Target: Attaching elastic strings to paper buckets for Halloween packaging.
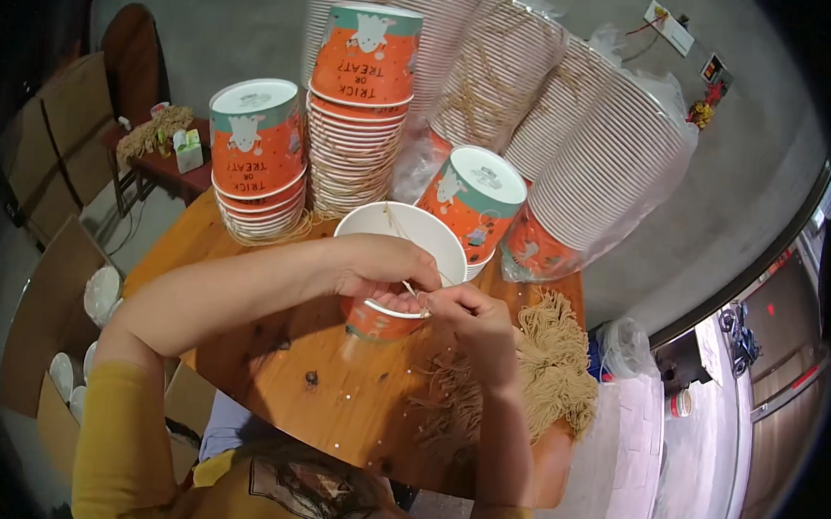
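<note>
A paper bucket point(385, 327), white inside and orange outside, stands upright on the wooden table in front of me. My left hand point(389, 266) reaches over its mouth, thumb and fingers pinched on a thin tan cord at the near rim. Close against it, my right hand point(471, 319) pinches the same cord just outside the rim. Part of the cord point(394, 223) also shows inside the bucket, by the far wall. Beside my right forearm lies a heap of tan cords point(555, 363). My hands hide part of the rim and where the cord passes through it.
Upside-down orange and teal buckets stand in a short stack point(257, 164), a taller stack point(361, 118) and another stack point(474, 202) behind the bucket. Long bagged stacks point(605, 156) lean at the back right. A low red side table point(174, 170) with more cords stands at left.
</note>
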Tool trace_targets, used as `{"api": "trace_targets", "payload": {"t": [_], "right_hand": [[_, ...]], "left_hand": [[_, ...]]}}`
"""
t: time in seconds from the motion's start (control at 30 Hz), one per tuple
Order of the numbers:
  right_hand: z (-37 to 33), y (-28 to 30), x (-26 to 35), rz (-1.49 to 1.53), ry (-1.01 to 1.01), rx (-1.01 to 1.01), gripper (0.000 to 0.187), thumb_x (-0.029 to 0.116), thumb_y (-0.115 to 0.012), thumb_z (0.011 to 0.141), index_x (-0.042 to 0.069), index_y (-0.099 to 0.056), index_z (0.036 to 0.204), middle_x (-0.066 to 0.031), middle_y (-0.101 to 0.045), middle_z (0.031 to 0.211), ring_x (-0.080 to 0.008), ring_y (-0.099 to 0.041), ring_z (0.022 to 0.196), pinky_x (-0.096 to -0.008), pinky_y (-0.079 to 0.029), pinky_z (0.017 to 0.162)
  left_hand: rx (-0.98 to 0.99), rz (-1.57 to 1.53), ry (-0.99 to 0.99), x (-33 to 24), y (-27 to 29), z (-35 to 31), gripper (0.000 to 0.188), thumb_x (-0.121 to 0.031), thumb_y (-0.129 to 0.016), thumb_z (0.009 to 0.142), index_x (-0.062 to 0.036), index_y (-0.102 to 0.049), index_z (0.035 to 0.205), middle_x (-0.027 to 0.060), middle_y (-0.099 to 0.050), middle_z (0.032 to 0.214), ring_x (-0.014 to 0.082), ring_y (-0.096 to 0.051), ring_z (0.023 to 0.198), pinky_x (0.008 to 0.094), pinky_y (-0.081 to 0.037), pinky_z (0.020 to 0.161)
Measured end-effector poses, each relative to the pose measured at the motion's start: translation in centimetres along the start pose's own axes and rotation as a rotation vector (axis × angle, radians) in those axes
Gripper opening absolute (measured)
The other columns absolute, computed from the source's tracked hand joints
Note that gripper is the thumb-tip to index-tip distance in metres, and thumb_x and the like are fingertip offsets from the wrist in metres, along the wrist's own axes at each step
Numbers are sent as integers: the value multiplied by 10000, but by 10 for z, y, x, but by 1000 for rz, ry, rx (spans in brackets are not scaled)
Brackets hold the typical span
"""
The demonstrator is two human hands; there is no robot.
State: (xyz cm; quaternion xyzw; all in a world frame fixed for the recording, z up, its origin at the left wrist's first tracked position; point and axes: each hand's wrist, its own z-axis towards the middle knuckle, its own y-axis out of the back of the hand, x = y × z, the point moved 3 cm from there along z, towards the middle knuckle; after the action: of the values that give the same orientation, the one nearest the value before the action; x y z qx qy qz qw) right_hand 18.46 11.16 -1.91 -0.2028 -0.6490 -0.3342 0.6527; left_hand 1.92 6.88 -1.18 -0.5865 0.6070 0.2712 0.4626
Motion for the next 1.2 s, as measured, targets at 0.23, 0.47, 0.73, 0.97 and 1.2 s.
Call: {"api": "trace_targets", "payload": {"t": [0.23,0.47,0.73,0.97,1.2], "right_hand": [[-2,-7,4,-204,185,-126,124,122,-699,843,5,-702,882,12,-626,747,-25,-520,668,-191,-433,600],[0,-9,-1,-321,363,-129,94,122,-712,818,41,-704,863,-20,-605,679,-71,-541,590,-229,-446,557],[-5,-19,10,-590,469,-197,70,152,-717,797,96,-701,835,-65,-613,671,-212,-604,583,-311,-490,562],[-6,-18,7,-639,433,-188,124,229,-688,831,119,-715,880,-88,-679,778,-259,-664,697,-338,-523,615],[-5,-15,6,-624,412,-169,122,222,-675,850,124,-711,913,-106,-686,796,-265,-674,696,-352,-531,616]], "left_hand": [[9,-67,-27,-2,3,-10,68,-70,-624,863,-36,-604,919,28,-611,834,93,-602,744,200,-539,676],[5,-54,-33,0,3,-8,64,-42,-623,856,-50,-608,917,3,-611,809,58,-588,726,177,-498,628],[-76,161,-90,4,7,-7,57,-46,-595,885,-16,-592,934,10,-608,831,53,-570,709,179,-465,589],[-101,320,-175,2,8,-7,111,-47,-597,870,-6,-596,973,-4,-587,851,61,-538,765,201,-448,691],[-134,365,-215,3,12,-9,207,12,-612,748,-10,-590,952,14,-566,815,87,-526,716,214,-438,613]]}}
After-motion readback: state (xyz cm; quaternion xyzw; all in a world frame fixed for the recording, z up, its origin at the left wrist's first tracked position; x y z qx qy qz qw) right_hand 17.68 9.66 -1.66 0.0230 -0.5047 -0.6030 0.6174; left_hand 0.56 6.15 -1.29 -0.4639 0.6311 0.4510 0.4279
